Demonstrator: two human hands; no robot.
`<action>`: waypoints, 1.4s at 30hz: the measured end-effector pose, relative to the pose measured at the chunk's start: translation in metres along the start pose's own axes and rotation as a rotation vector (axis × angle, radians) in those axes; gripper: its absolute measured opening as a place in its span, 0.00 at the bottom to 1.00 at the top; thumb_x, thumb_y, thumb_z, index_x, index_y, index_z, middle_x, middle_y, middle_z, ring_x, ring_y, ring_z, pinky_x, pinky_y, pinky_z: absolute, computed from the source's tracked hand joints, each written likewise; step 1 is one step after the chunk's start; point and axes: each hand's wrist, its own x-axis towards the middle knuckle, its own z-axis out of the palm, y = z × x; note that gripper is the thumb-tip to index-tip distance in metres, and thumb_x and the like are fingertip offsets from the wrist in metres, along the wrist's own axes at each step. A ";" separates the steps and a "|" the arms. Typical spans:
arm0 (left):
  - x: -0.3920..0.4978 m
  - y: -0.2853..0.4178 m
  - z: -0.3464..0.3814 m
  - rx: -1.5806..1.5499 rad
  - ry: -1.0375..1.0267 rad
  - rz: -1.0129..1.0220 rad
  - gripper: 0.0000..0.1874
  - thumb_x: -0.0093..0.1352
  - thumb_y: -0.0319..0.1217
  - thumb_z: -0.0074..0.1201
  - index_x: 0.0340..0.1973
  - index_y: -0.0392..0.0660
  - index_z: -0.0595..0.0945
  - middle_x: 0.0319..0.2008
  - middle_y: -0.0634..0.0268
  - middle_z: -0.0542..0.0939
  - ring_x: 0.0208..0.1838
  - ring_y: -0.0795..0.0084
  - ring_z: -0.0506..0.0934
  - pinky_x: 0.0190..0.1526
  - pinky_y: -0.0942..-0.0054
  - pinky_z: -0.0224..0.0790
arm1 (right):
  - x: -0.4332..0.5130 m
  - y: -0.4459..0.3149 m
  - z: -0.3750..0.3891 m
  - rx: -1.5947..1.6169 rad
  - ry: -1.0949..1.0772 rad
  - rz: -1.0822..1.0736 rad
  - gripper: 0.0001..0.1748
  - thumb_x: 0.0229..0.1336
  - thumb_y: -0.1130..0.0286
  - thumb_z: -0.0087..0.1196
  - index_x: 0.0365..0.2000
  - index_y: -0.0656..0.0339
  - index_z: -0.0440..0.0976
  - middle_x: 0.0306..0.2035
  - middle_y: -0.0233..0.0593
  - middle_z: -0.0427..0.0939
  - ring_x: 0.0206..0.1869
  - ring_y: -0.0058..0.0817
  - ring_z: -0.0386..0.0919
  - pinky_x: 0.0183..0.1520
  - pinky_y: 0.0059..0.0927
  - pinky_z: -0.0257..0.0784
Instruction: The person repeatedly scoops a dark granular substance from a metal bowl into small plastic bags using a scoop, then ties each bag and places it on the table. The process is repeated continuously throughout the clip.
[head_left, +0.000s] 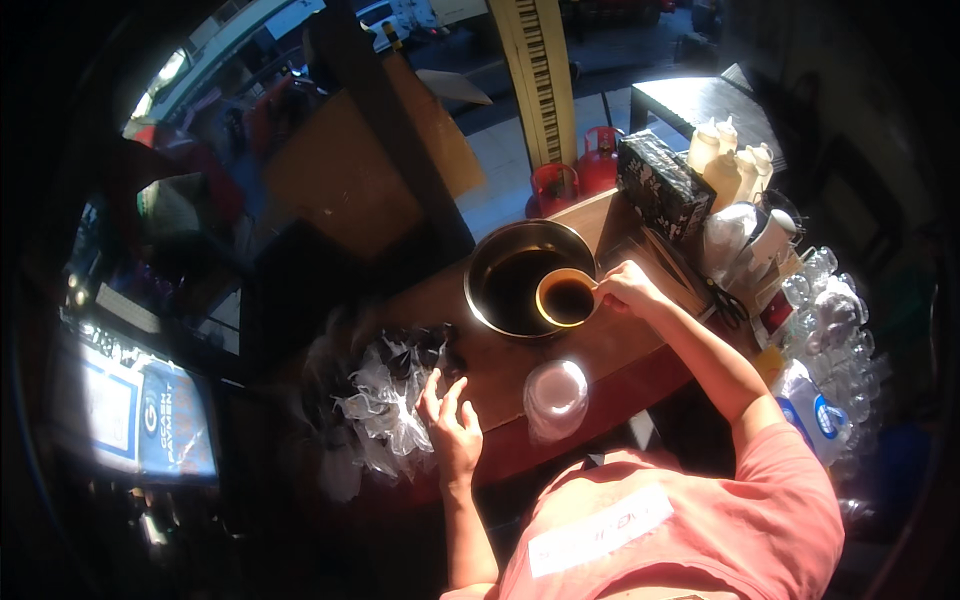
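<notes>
My right hand (628, 289) is closed on the handle of a yellow-rimmed dipper (566, 301) that holds dark liquid. The dipper is over the right side of a round metal bowl (480, 307), which has a dark inside; how deep its liquid stands I cannot tell. My left hand (452, 427), fingers spread, is beside a bunch of clear plastic bags (386, 416); whether it touches them is not clear. Between my hands, near the front edge of the wooden table (495, 390), stands a stack of clear plastic cups or lids (556, 397).
Right of the bowl are a black patterned box (664, 184), squeeze bottles (724, 161), black-handled scissors (727, 300) and clear plastic bottles or cups (832, 337). Red gas cylinders (555, 189) stand beyond the table. A dark post (397, 120) rises behind it.
</notes>
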 end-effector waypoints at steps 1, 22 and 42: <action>0.000 0.001 0.001 -0.012 -0.005 -0.006 0.21 0.59 0.18 0.58 0.49 0.43 0.82 0.63 0.50 0.70 0.65 0.45 0.66 0.66 0.49 0.59 | -0.003 0.003 -0.001 0.010 -0.013 -0.004 0.10 0.47 0.75 0.63 0.16 0.69 0.76 0.15 0.38 0.74 0.11 0.21 0.67 0.12 0.25 0.56; -0.027 0.010 0.021 -0.046 -0.034 -0.066 0.19 0.62 0.18 0.56 0.49 0.42 0.83 0.64 0.50 0.70 0.64 0.47 0.68 0.65 0.53 0.63 | -0.084 0.024 0.024 -0.198 -0.018 -0.377 0.08 0.51 0.72 0.62 0.27 0.68 0.82 0.19 0.41 0.79 0.20 0.26 0.77 0.25 0.28 0.70; -0.032 0.011 0.058 -0.115 -0.087 -0.074 0.23 0.61 0.19 0.55 0.51 0.50 0.82 0.62 0.53 0.72 0.63 0.47 0.67 0.66 0.51 0.58 | -0.133 0.017 0.051 -0.534 0.192 -1.137 0.06 0.47 0.83 0.59 0.29 0.65 0.76 0.23 0.44 0.75 0.24 0.42 0.76 0.25 0.37 0.70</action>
